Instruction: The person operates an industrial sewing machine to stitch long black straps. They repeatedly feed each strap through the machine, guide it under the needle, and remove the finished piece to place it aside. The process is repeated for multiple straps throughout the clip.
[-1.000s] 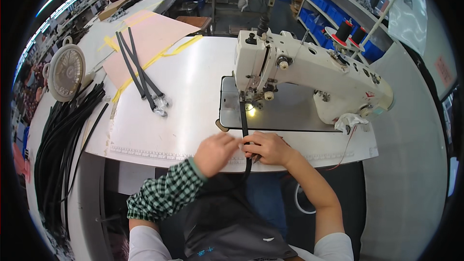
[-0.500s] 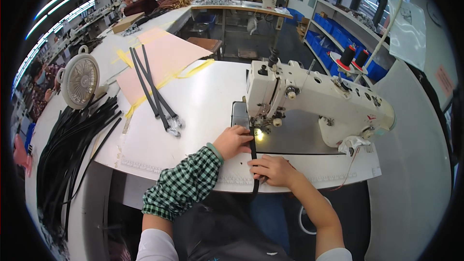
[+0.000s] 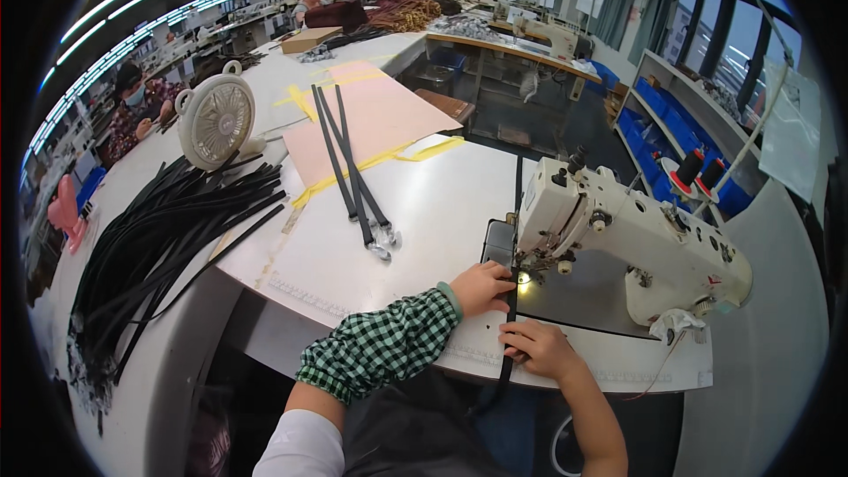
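Observation:
A long black strap runs under the needle area of a cream-coloured sewing machine. One part stands out behind the machine head, and the near part hangs over the table's front edge. My left hand, below a green checked sleeve cover, has its fingertips closed on the strap just in front of the presser foot. Nearer to me, my right hand pinches the same strap between thumb and fingers. The machine's small lamp glows beside the needle. My fingers partly hide the strap.
Finished-looking black straps with clear-wrapped ends lie left on pink board. Further left are a heap of black straps and a small fan. Thread spools stand behind the machine. A masked person sits far left.
The view has swung, so the scene sits further right and lower. A length of strap now shows behind the machine head. Both hands stay at the strap in front of the needle.

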Demonstrator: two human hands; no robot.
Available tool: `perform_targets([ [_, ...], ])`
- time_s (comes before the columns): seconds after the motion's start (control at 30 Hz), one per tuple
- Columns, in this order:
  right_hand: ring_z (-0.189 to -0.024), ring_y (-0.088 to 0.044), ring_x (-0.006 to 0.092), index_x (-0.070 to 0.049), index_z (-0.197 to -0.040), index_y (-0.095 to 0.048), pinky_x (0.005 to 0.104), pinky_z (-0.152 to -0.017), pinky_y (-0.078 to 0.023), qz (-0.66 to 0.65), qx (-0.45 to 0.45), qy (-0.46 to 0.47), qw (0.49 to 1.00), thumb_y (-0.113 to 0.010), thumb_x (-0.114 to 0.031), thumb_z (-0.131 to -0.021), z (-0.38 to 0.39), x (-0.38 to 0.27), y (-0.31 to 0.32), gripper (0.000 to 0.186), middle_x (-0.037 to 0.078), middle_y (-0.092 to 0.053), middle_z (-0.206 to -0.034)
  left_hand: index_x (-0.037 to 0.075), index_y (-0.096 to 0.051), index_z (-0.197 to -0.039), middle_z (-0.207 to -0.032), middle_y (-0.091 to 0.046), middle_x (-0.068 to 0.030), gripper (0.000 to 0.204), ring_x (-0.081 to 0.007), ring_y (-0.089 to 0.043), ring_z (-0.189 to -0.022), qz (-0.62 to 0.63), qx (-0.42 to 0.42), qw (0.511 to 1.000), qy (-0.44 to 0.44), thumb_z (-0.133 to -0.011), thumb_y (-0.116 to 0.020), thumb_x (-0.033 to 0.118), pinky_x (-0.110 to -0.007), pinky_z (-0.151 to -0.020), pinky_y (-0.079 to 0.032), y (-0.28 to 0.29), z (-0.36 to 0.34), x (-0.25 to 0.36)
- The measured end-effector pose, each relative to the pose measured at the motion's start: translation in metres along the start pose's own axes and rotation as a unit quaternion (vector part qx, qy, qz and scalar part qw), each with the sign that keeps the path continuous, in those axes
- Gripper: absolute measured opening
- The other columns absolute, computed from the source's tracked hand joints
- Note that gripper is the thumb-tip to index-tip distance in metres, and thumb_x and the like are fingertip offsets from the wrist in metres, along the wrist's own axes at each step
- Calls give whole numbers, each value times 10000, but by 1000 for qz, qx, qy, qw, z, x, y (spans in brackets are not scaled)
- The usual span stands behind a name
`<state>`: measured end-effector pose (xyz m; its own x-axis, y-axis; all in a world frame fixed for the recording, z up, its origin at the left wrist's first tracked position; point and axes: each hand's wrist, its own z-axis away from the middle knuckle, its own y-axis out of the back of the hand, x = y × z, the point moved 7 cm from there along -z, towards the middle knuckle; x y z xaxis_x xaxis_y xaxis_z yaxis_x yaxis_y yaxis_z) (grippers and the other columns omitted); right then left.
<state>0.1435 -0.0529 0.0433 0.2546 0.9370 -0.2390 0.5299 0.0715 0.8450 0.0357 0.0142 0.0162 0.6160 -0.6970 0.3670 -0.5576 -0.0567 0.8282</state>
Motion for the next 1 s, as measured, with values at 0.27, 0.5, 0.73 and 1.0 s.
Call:
perform_targets([
  [0.27, -725, -578, 189, -92, -828, -589, 303, -594, -484, -5, 11, 0, 1000, -668, -83, -624, -3, -2, 3, 219, 15, -595, -916, 46, -603, -973, -1020, -541, -104, 388, -268, -479, -971, 8, 23, 1000, -2, -640, -688, 227, -355, -836, -404, 3, 0, 1],
  [0.5, -723, -572, 174, -94, -824, -582, 299, -584, -482, -3, 5, -3, 1000, -647, -65, -637, -3, -3, 5, 200, 5, -590, -923, 36, -599, -975, -1029, -535, -110, 389, -269, -478, -973, 6, 18, 1000, -9, -647, -685, 228, -355, -839, -403, 2, -1, 2],
  [0.73, -729, -575, 181, -99, -821, -583, 301, -588, -485, -6, 5, -7, 1000, -641, -57, -638, -2, -1, 3, 196, 8, -591, -921, 35, -594, -985, -1047, -528, -114, 392, -270, -481, -973, 8, 5, 1000, -5, -651, -686, 218, -354, -838, -403, 4, -1, 2],
  [1.0, -739, -579, 186, -95, -828, -585, 303, -588, -487, -12, 5, -7, 1000, -643, -53, -633, -2, -1, 4, 208, 13, -592, -925, 35, -592, -990, -1042, -532, -108, 398, -268, -482, -967, 16, 4, 1000, 1, -648, -688, 216, -355, -837, -401, 4, 0, 1],
])
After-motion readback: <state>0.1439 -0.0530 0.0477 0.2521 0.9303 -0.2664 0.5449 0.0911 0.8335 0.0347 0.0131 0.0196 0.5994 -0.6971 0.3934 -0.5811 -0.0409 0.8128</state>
